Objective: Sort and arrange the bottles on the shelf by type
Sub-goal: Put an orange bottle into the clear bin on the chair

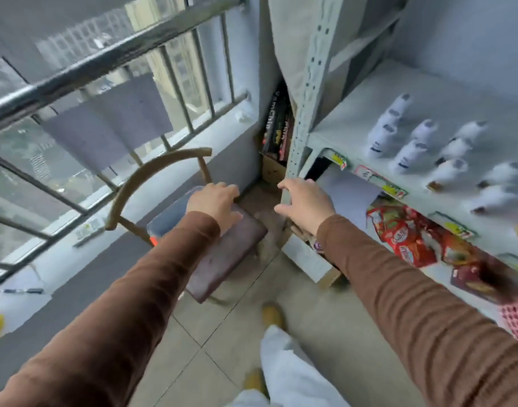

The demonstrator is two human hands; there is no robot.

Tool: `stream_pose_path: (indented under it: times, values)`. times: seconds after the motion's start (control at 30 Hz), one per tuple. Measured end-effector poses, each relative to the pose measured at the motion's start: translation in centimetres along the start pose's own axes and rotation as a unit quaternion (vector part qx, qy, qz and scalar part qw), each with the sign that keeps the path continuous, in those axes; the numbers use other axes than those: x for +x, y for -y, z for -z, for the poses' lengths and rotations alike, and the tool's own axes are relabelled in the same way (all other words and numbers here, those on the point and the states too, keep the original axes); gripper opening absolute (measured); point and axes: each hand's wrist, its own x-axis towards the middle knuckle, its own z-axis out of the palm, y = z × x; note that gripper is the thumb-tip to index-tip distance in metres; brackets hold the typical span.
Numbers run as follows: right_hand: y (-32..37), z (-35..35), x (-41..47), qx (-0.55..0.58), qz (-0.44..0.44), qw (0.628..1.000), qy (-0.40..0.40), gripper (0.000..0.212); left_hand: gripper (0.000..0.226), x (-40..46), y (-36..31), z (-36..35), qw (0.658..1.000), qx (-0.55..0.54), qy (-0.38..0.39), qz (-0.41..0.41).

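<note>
Several small white bottles (413,142) stand in rows on the grey metal shelf (354,113) at the right; those further right have darker caps (454,168). My left hand (213,201) hovers over a clear plastic container (166,218) lying on the chair seat, fingers spread, holding nothing. My right hand (304,204) reaches toward the shelf's perforated corner post (307,92), fingers apart and empty. The picture is blurred by motion.
A wooden chair (234,248) with a curved backrest stands between me and the barred window (104,69). Red snack packets (404,233) fill the lower shelf. A cardboard box of dark cartons (276,127) sits in the corner. My feet are on the tiled floor (222,333).
</note>
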Motion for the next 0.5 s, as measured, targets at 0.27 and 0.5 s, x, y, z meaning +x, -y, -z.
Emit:
stream_pose_path:
  times: [0.27, 0.5]
  values:
    - [-12.0, 7.6, -22.0, 0.009, -0.178, 0.975, -0.133, 0.054, 0.054, -6.5, -21.7, 1.4, 0.975, 0.026, -0.017, -0.221]
    - [-23.9, 10.8, -39.7, 0.006, -0.312, 0.925, -0.218, 0.049, 0.051, -12.2, -42.9, -0.4, 0.924, 0.026, -0.024, -0.38]
